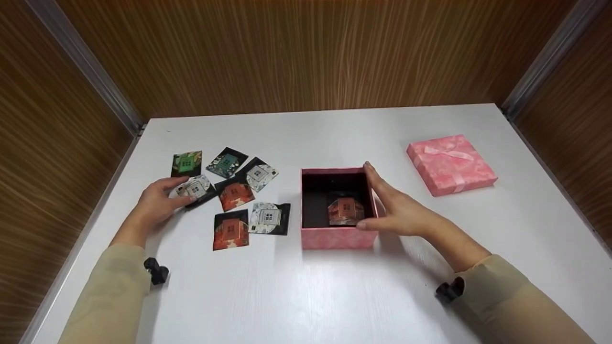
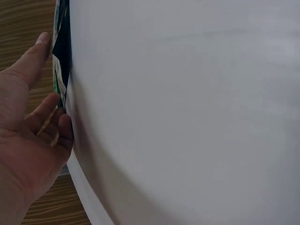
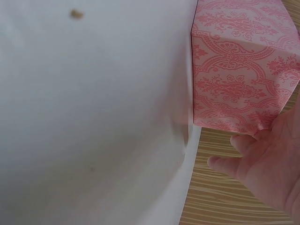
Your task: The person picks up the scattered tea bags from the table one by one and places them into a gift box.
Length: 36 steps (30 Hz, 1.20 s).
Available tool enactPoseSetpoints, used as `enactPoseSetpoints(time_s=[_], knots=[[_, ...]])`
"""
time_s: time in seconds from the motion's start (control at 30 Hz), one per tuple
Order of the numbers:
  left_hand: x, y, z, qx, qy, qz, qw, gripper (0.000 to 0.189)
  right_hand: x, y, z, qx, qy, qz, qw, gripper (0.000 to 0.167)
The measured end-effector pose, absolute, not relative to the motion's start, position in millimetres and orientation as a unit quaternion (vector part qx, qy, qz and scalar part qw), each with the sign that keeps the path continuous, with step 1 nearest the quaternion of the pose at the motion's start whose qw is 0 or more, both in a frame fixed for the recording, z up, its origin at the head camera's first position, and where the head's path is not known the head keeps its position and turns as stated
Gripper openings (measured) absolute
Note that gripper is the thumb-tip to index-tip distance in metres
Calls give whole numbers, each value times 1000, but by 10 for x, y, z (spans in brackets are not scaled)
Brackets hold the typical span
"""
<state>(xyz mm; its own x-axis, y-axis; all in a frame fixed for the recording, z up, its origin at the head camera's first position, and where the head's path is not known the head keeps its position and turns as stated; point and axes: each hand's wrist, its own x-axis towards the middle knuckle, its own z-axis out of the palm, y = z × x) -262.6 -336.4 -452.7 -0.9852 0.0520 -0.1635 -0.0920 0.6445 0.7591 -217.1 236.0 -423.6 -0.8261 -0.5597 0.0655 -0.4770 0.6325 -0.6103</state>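
Observation:
My left hand (image 1: 155, 203) has its index finger and thumb at opposite edges of a white-and-black flat packet (image 1: 196, 187), which sits tilted between them. Its dark underside shows past the fingers in the left wrist view. At the middle of the table stands an uncovered pink box (image 1: 337, 239) with a dark inside. One red-and-black packet (image 1: 345, 210) lies in it. My right hand (image 1: 399, 210) holds the box's right side, thumb on the front rim and fingers at the far right corner. The patterned box wall (image 3: 239, 79) fills the upper right of the right wrist view.
Close to the left hand lie a green packet (image 1: 187, 163), a dark green packet (image 1: 227, 162), white packets (image 1: 267, 217) and red packets (image 1: 231, 230), some overlapping. A pink lid (image 1: 452, 165) with a ribbon bow rests at the right. Wood-grain panels (image 1: 306, 57) enclose the white table.

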Motion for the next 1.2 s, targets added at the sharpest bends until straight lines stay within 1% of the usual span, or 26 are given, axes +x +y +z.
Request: enactPoseSetpoints(time_s=[0.27, 0.57, 0.9, 1.2], knots=[[-2625, -3345, -4547, 27, 939, 337, 57, 67, -2165, 2359, -4237, -287, 900, -322, 67, 127], [-2626, -3336, -4535, 22, 944, 323, 67, 67, -2162, 2363, -4229, -283, 901, -321, 70, 127], [-2608, -3347, -4547, 26, 945, 321, 60, 66, -2166, 2360, -4232, -283, 902, -317, 72, 127], [-2622, -3342, -4564, 19, 941, 330, 64, 75, -2165, 2360, -4229, -284, 899, -324, 77, 127]])
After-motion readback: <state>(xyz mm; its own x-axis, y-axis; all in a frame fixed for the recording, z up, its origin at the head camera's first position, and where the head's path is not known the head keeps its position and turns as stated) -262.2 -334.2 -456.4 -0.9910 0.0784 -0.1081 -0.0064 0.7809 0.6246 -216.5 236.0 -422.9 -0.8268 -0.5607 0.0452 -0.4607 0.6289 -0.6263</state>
